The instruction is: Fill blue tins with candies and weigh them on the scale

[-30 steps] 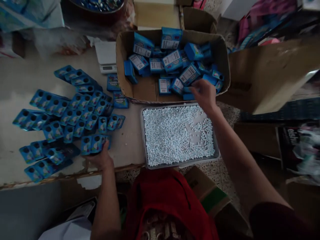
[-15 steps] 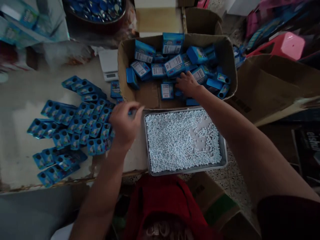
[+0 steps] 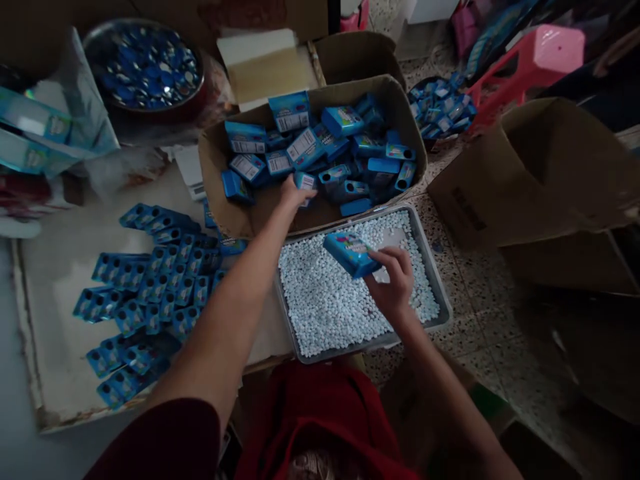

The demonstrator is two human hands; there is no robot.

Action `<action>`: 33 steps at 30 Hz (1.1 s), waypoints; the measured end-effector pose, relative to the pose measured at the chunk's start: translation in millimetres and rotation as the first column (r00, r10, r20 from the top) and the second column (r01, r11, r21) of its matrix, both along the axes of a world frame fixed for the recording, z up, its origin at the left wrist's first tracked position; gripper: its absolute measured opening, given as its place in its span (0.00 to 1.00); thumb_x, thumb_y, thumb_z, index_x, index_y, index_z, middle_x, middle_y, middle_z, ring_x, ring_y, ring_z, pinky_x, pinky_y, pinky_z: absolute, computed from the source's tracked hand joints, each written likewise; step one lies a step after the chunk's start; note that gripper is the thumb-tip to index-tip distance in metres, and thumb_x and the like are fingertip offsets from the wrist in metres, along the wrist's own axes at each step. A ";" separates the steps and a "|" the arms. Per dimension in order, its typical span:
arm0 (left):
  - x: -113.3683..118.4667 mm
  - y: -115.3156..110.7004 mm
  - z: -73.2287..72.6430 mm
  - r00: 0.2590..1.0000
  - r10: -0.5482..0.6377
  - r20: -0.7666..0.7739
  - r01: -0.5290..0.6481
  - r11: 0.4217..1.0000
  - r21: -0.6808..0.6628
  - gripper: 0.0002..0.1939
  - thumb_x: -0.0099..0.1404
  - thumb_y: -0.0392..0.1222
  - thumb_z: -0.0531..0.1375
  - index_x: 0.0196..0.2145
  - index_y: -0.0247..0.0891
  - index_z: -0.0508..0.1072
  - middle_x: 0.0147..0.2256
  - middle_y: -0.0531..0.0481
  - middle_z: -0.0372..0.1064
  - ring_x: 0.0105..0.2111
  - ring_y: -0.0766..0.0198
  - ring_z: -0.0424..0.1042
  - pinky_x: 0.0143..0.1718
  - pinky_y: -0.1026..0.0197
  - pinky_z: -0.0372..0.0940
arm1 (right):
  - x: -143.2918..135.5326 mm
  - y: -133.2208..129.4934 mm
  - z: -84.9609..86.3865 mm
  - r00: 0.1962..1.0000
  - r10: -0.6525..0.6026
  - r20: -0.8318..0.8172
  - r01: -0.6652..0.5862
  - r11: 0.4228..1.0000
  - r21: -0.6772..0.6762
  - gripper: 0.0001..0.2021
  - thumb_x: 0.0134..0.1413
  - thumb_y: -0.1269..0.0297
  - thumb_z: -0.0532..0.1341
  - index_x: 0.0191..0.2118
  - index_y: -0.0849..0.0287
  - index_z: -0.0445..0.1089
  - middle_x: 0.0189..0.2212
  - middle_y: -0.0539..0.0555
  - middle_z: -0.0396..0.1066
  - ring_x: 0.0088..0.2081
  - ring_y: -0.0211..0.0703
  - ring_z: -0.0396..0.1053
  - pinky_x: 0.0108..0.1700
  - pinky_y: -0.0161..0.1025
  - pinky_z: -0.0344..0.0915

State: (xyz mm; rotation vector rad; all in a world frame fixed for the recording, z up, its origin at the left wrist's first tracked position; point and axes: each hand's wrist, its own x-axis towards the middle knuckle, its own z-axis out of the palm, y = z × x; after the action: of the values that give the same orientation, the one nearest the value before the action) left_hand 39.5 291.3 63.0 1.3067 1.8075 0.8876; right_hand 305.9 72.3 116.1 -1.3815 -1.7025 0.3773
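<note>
My right hand (image 3: pixel 393 277) grips a small blue box (image 3: pixel 351 253) above a metal tray (image 3: pixel 445 319) spread with small pale-blue and white pellets (image 3: pixel 335 300). Reaching into the cardboard carton (image 3: pixel 213 160), my left hand (image 3: pixel 295 193) has its fingers closed around another small blue box (image 3: pixel 305 181), its printed label facing up. Many more blue boxes (image 3: pixel 305 148) lie jumbled in that carton, some with a round dark hole in the end. To the left, rows of blue boxes (image 3: pixel 165 280) with holes upward stand on the table (image 3: pixel 60 360).
A round bowl of shiny blue-and-silver pieces (image 3: pixel 150 67) sits at the back left. Near it is a white scale (image 3: pixel 190 170). At the right are an open carton (image 3: pixel 530 173), a pink stool (image 3: pixel 555 50) and a container of blue pieces (image 3: pixel 443 107).
My right hand has come out of the carton with a blue box and is now over the tray. My left hand has moved right, from beside the rows into the carton, onto a box.
</note>
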 end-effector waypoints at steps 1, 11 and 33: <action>-7.6 -10.6 11.2 1.000 -0.018 -0.004 0.018 0.999 0.044 0.20 0.62 0.41 0.82 0.47 0.36 0.81 0.48 0.40 0.82 0.56 0.45 0.81 0.66 0.41 0.73 | 1.8 -16.0 -0.2 0.997 -0.038 -0.070 0.037 0.999 -0.014 0.20 0.63 0.68 0.70 0.57 0.38 0.80 0.48 0.56 0.81 0.48 0.59 0.80 0.50 0.60 0.80; -0.9 -216.2 63.9 0.930 0.063 0.363 -0.185 0.933 0.310 0.30 0.64 0.65 0.80 0.49 0.41 0.78 0.43 0.49 0.78 0.43 0.57 0.80 0.49 0.57 0.76 | -14.7 -36.7 19.6 0.927 -0.155 -0.341 0.078 0.971 -0.228 0.14 0.51 0.57 0.77 0.42 0.44 0.76 0.46 0.56 0.85 0.48 0.60 0.84 0.53 0.62 0.82; 40.8 -291.6 29.7 0.728 0.141 0.671 -0.193 0.981 0.004 0.36 0.62 0.64 0.79 0.60 0.48 0.75 0.57 0.43 0.80 0.54 0.49 0.82 0.57 0.49 0.79 | -59.1 -100.2 -15.6 0.265 -0.574 -0.775 -0.525 0.589 -0.615 0.32 0.47 0.39 0.84 0.52 0.47 0.76 0.45 0.51 0.83 0.38 0.44 0.80 0.36 0.38 0.75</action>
State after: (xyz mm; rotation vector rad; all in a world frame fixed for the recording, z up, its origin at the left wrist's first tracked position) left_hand 80.3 -0.3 92.6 0.7098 1.3214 1.3318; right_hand 246.8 -27.9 100.5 -1.1966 -0.2486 1.8239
